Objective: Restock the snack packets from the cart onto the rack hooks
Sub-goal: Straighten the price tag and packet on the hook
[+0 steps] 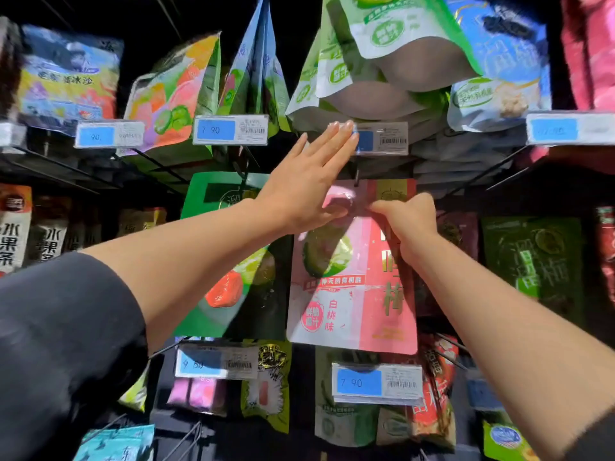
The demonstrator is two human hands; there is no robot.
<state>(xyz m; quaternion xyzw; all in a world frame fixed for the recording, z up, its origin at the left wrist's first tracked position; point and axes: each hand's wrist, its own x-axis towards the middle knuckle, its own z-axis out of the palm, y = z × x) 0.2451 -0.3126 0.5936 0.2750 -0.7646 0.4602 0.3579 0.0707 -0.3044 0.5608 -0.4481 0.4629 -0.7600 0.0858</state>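
The left hand reaches up with its fingers straight and together, their tips lying against the left end of a price tag holder beneath a bunch of green-and-white pouches; its thumb lies low, over the top left of a pink snack packet. The right hand has its fingers curled, pinching the top edge of that pink packet just below a thin metal hook that comes down from under the tag holder. Whether the packet's hole is already on the hook cannot be told, since the hands cover that spot. The packet hangs upright in the middle row of the rack, with a green plum picture, red lettering and a white panel low on its face. Just left of it, partly behind the left forearm, hangs a green packet with fruit pictures. Below the pink packet sits a blue price label marked 7.90, and another blue label is lower left. A dark green packet hangs to the right, well apart from the hands. Up top, a blue tag reading 7.90 sits under blue-and-green pouches, and a multicoloured fruit pouch hangs further left. A dark sleeve covers the left upper arm.
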